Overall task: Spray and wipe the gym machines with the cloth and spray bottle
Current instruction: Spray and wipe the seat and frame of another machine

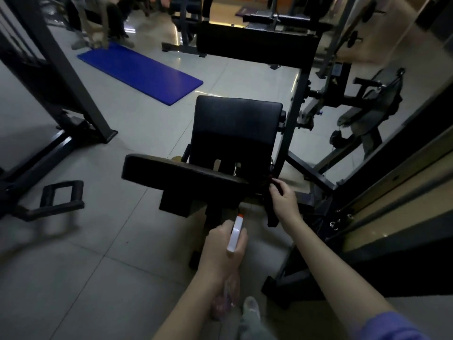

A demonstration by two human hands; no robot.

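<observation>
Pale floor tiles spread through a dim gym, with the black gym machine rising ahead of both my grips and a blue mat lying far beyond the left one. Its seat pad sits just ahead of my left grip, which is wrapped around the spray bottle, orange nozzle aimed under the pad. My right grip, at the pad's right end, is curled round a dark cloth that hangs below it, hard to make out in this light.
</observation>
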